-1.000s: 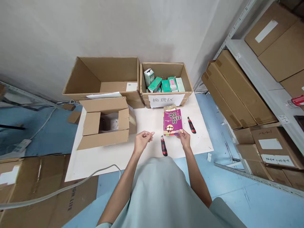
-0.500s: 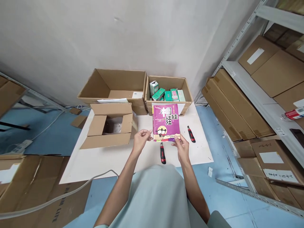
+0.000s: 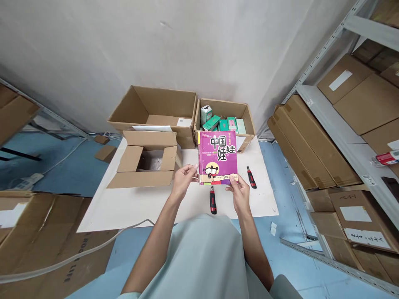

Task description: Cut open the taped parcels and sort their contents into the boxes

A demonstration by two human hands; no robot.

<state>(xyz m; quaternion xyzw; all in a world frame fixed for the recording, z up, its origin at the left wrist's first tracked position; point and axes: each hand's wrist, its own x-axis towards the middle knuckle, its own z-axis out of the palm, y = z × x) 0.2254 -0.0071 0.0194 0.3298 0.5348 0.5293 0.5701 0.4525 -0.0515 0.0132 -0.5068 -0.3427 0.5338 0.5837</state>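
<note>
A purple book with Chinese lettering and two cartoon figures is held upright above the table, its front cover facing me. My right hand grips its lower right corner, thumb on the cover and fingers behind. At the lower left edge, my left hand is closed in a pinch against the spine, its fingertips partly hidden. Below the book lies a black and red utility knife. A second utility knife lies to the right. An opened cardboard box with clear plastic inside stands left of my left hand.
Behind stand a large open carton with a small white box in it, and a smaller carton of green and white boxes. Shelving with cartons rises at right. A grey cable crosses the lower left.
The book has tilted up and come slightly nearer, its cover facing me more squarely. My left hand has shifted a little left and up with the book's edge. The view has turned slightly.
</note>
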